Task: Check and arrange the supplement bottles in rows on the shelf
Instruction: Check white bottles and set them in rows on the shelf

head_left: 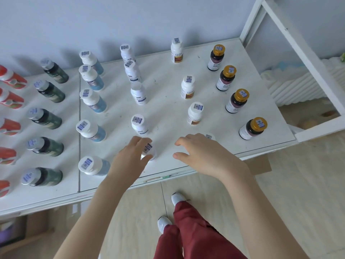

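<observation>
Left grip (130,157) is curled round a white btl (148,149) near the shelf's (164,162) front edge, w/ fingers & thumb clasped on either side of its barcoded cap. Right grip (203,156) is held just beside it, fingers loosely bent, over a 2nd btl (209,136) that is mostly hidden; whether that one is pinched cannot be told. Behind these, upright btls are lined in rows running back to the wall (130,15): blue btls (97,132), green btls (49,146) & red btls (9,154) to the left, gold-capped btls (251,128) to the right.
</observation>
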